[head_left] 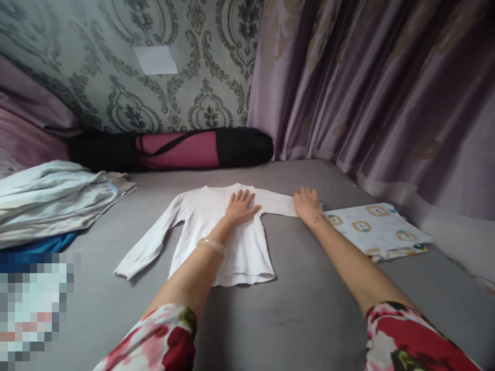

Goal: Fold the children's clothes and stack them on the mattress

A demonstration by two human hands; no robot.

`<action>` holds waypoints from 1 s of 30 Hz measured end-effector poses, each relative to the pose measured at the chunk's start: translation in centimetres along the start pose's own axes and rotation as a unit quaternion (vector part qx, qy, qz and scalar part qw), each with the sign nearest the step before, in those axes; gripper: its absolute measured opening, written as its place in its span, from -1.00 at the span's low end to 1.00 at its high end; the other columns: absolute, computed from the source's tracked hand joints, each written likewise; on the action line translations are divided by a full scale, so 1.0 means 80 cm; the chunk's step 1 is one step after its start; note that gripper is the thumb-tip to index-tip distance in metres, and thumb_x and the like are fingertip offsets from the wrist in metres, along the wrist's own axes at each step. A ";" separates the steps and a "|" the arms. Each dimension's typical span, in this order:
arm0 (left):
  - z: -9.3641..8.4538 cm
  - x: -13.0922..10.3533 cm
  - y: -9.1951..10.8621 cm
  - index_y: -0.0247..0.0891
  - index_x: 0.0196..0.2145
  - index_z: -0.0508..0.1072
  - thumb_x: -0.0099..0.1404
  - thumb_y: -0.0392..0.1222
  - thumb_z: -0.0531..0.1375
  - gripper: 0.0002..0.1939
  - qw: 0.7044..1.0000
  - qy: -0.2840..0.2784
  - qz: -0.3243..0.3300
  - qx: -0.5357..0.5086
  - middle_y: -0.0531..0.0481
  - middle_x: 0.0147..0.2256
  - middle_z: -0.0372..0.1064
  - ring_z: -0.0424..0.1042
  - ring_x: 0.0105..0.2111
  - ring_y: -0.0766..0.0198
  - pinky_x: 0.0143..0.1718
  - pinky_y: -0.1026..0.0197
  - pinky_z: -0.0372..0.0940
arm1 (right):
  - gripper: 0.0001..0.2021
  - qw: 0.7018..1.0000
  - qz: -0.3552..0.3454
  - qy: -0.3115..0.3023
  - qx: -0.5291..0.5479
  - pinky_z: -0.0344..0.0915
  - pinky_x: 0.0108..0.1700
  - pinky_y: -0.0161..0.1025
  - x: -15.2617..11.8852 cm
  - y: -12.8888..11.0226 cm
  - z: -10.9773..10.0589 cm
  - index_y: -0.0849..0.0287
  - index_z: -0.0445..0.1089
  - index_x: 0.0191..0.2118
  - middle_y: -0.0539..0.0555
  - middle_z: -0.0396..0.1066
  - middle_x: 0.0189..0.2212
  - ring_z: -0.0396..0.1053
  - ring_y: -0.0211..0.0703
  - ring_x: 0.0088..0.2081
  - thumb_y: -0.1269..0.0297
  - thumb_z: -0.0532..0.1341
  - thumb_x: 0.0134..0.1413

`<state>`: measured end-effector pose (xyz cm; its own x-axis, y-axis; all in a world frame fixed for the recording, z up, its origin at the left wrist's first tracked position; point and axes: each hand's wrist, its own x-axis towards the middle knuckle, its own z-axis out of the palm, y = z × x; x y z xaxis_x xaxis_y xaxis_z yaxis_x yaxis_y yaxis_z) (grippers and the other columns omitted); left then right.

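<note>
A small white long-sleeved shirt (211, 221) lies spread out on a grey surface, its neckline toward the wall. My left hand (240, 207) rests flat on the chest of the shirt, fingers spread, with a pale bangle (211, 246) around that wrist. At the cuff end of the sleeve on the right, my right hand (307, 202) has its fingers curled over the fabric, hiding most of the cuff. The other sleeve slants down to the left, untouched. Just beside my right wrist lies a folded white cloth (381, 229) with an orange animal print.
Rumpled pale clothes (50, 198) are heaped at the left, over a blue cloth (58, 245). A long black and maroon bag (180, 149) lies along the patterned wall. Purple curtains (348, 77) hang at the right. The lower left corner is pixelated.
</note>
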<state>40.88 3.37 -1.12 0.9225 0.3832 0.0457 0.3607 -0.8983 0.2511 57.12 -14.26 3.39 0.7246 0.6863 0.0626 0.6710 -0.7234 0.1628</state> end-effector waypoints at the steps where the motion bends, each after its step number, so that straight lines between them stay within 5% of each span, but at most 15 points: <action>1: 0.000 0.000 0.000 -0.15 0.33 0.04 0.34 0.32 -0.20 -0.24 1.000 -0.001 0.000 0.000 -0.08 0.37 -0.14 -0.22 0.37 -0.02 0.32 -0.12 -0.25 | -0.58 0.998 -0.042 0.015 0.040 -0.04 0.20 0.09 0.002 -0.022 0.000 0.34 0.35 0.10 0.41 0.31 0.11 0.19 0.15 0.19 0.48 -0.09 0.22; 6: -0.007 -0.001 0.002 -0.21 0.37 -0.06 0.37 0.12 -0.12 -0.30 0.999 -0.037 -0.001 0.034 -0.06 0.38 -0.22 -0.26 0.37 -0.01 0.33 -0.11 -0.27 | -0.41 0.962 -0.142 -0.027 0.231 -0.31 0.34 0.00 0.009 -0.134 0.005 0.32 -0.05 0.36 0.20 -0.14 0.38 -0.26 -0.02 0.39 0.10 -0.24 0.36; 9: -0.009 -0.001 0.003 -0.22 0.39 -0.14 0.35 0.03 -0.09 -0.28 0.997 -0.051 -0.002 0.051 -0.05 0.39 -0.27 -0.29 0.37 0.00 0.33 -0.10 -0.28 | -0.32 0.951 -0.121 -0.074 0.274 -0.38 0.35 0.00 0.014 -0.159 0.010 0.37 -0.18 0.39 0.20 -0.29 0.41 -0.36 -0.04 0.40 -0.01 -0.32 0.34; 18: 0.002 0.002 0.000 -0.15 0.34 0.02 0.36 0.27 -0.19 -0.27 1.000 -0.006 -0.008 0.020 -0.07 0.37 -0.14 -0.20 0.36 0.00 0.32 -0.11 -0.25 | -0.26 0.967 -0.070 -0.119 0.214 -0.46 0.35 0.07 0.000 -0.102 0.020 0.40 -0.24 0.40 0.20 -0.35 0.41 -0.41 -0.03 0.40 -0.06 -0.35 0.31; 25: 0.002 0.001 -0.003 -0.17 0.33 0.04 0.33 0.34 -0.20 -0.22 1.000 0.001 0.002 0.021 -0.09 0.36 -0.12 -0.19 0.36 -0.05 0.31 -0.13 -0.23 | -0.36 0.977 0.009 -0.127 0.169 -0.41 0.28 0.32 -0.017 -0.054 0.024 0.09 -0.20 0.41 0.18 -0.34 0.42 -0.42 0.19 0.39 -0.06 -0.31 0.31; 30: 0.003 0.001 -0.002 -0.18 0.33 0.04 0.34 0.33 -0.22 -0.23 1.000 0.000 0.007 0.017 -0.10 0.37 -0.13 -0.21 0.36 -0.06 0.31 -0.14 -0.25 | -0.38 0.984 0.067 -0.090 0.139 -0.30 0.26 0.33 -0.030 -0.016 0.034 0.06 -0.10 0.39 0.25 -0.20 0.39 -0.29 0.29 0.37 -0.05 -0.26 0.32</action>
<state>40.91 3.47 -1.41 0.9276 0.3703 0.0497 0.3518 -0.9105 0.2172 54.95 -15.21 0.34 0.8087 0.5771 -0.1136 0.5669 -0.8162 -0.1114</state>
